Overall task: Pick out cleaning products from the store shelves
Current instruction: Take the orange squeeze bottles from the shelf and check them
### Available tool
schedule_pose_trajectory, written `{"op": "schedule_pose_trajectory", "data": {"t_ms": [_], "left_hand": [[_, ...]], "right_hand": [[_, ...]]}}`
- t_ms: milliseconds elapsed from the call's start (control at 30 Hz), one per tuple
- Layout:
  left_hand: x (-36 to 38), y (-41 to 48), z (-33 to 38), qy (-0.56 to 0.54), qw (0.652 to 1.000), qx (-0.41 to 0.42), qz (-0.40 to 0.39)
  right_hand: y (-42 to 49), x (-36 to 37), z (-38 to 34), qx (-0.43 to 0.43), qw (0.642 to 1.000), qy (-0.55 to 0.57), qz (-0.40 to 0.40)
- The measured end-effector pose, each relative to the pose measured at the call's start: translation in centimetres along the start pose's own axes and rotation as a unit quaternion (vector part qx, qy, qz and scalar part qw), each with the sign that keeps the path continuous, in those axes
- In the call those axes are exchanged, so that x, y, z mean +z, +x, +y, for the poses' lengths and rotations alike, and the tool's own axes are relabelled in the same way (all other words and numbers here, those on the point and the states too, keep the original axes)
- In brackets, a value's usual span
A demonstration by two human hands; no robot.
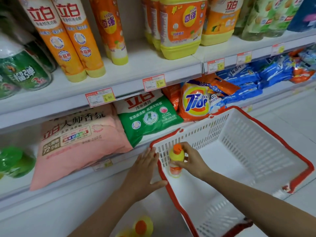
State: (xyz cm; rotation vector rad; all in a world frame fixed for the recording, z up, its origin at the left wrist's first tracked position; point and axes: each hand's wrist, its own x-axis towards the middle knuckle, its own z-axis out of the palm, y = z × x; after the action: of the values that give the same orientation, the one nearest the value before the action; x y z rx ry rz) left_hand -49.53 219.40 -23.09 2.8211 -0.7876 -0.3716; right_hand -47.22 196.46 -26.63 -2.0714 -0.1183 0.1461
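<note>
The right hand (191, 159) has its fingers curled round the shoulder of a small yellow bottle (176, 156), which it grips from the bottle's right side. The bottle stands upright inside the basket (256, 151), tucked into the corner nearest the pink bag (80, 139). Its long axis is vertical, its orange cap points up, and its base seems to be on the basket floor. The left hand (145, 170) lies flat with straight fingers on the red rim at that same corner, just outside the wall. Letting go likely needs only a straight upward lift of the right hand.
</note>
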Motion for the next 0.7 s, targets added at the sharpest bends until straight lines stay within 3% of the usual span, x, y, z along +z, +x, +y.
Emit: {"op": "schedule_pose_trajectory", "data": {"t_ms": [267,467,533,600,700], "left_hand": [[0.4,-0.1,-0.1,-0.027,1.0,-0.015,0.002],[-1.3,-0.1,-0.7,-0.034,0.999,0.001,0.01],[-3.6,-0.3,-1.1,-0.05,0.997,0.005,0.067],[-6.8,-0.6,-1.8,-0.034,0.985,0.003,0.17],[-11.6,-0.9,-4.2,0.05,0.925,-0.022,0.376]], "right_hand": [[0.8,2.2,1.5,0.011,0.999,0.039,-0.011],[0.1,0.4,0.4,0.025,0.998,-0.02,-0.058],[-0.5,-1.3,-1.3,0.01,0.999,-0.027,-0.028],[-0.7,-3.0,-4.2,-0.062,0.997,-0.016,0.05],[1.3,-4.7,-11.0,-0.159,0.978,0.025,0.133]]}}
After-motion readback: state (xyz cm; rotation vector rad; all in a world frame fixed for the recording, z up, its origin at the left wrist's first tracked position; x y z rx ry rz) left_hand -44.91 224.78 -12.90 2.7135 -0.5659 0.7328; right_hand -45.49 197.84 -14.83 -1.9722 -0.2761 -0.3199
